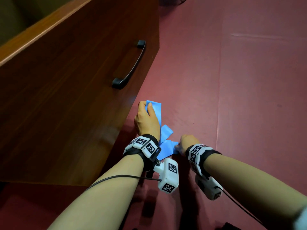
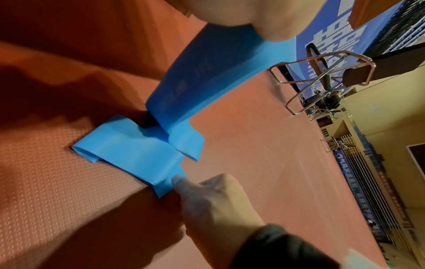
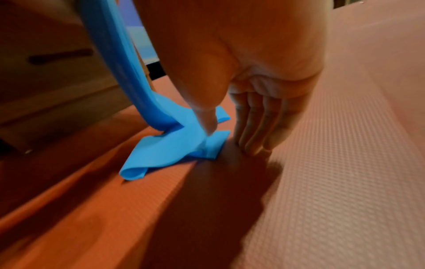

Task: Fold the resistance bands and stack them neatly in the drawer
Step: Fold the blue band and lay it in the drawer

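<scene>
- The blue resistance band (image 1: pixel 164 130) runs between the two hands: its upper end is pinched in the left hand (image 1: pixel 146 120), fingers and thumb curled over the strip, and from there it drops in a taut, flat ribbon to the floor mat (image 1: pixel 232 97).
- The lower end lies on the mat in a loose, crossed heap of folds, just in front of the left wrist and touching the right hand (image 1: pixel 186 144).
- The right hand holds that heap down: in the right wrist view one finger presses straight onto the crossing of the folds, while the other fingers (image 3: pixel 255 127) are bunched beside it with their tips on the mat (whether the thumb pinches the band from below cannot be told).
- The hands are near each other, the left one raised and further forward, the right one low.
- The band is thin, smooth and rubbery, with a soft rolled loop at one fold and faint printing on its flat face.
- The mat is dull red with a fine dimpled grain and visible seams.
- The drawer (image 1: pixel 66 88) stands just left of the hands, of glossy reddish-brown wood grain, with a curved black handle (image 1: pixel 131 67).
</scene>
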